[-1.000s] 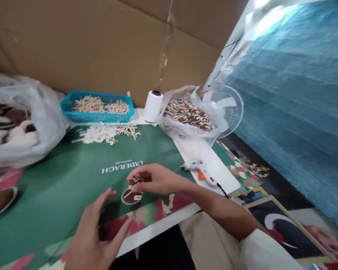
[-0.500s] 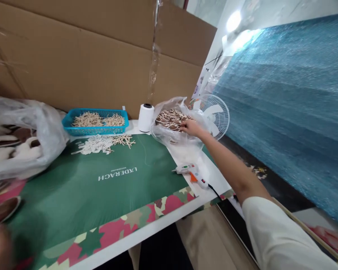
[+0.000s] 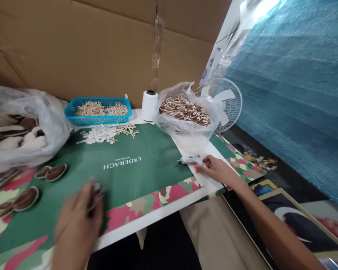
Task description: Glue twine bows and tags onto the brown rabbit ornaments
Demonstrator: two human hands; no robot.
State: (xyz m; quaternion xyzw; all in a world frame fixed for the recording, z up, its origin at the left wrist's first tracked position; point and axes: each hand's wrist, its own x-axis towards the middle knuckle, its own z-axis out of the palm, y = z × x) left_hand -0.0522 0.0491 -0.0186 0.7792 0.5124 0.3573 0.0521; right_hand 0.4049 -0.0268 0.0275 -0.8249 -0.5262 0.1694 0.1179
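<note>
My left hand (image 3: 77, 219), smeared by motion, is over the near edge of the green mat with a dark brown padded piece (image 3: 96, 197) held between thumb and fingers. Its shape is blurred. To the left, two brown padded pieces with pale rims, one (image 3: 55, 172) farther back and one (image 3: 25, 198) nearer, lie flat. My right hand (image 3: 218, 170) closes round the handle of a white and orange glue gun (image 3: 190, 159), whose nozzle points left. Behind it stands a clear plastic bag (image 3: 191, 137) of finished-looking brown pieces with pale cords (image 3: 183, 110).
A blue basket (image 3: 98, 120) holds short pale cords. White clips (image 3: 100, 134) and loose cords (image 3: 126, 130) lie before it. Beside them are a thread cone (image 3: 150, 107), a white fan (image 3: 228, 101) and, at left, a bag (image 3: 52, 123) of padded pieces. Cardboard (image 3: 101, 56) walls the back.
My right hand has come back from the right-hand bag to the glue gun. My left hand has moved right over the mat with a brown piece. The view has shifted somewhat.
</note>
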